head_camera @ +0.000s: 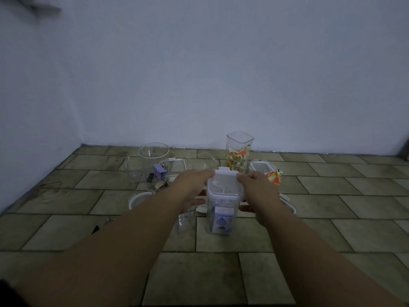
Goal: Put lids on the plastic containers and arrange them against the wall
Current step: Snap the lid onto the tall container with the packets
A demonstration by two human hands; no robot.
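Between left grip [192, 186], right grip [259, 192]: container [221, 214]

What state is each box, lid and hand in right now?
Front container: upright, lidded, packet inside.
White lid: on the front container.
Left hand: grips the white lid's left edge.
Right hand: grips the white lid's right edge.
Tall square container: upright, no lid, colourful pieces inside.
Round container: upright, no lid, clips inside.
Loose lid: flat on the floor.
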